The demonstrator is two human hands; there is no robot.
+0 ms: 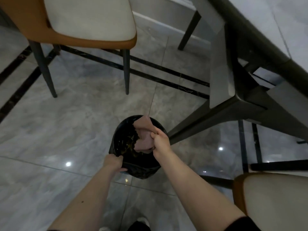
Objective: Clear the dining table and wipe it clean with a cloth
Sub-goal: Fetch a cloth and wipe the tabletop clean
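Grey marble floor (70, 124) w/ dark inlay strips, glossy, lamp glare spots. Black-lined bin (133, 147) on floor near dark leg of counter (260, 39), top right. Left hand (115, 164) at bin's near rim, fingers curled round edge of black liner. Right hand (160, 140) over bin mouth, fingers clenched on pinkish cloth (143, 137), bunched, hanging partly inside opening. Yellowish scraps visible in bin. Orange-and-cream chair (80, 22) top left, another chair (275, 197) bottom right. Shoes at bottom edge.
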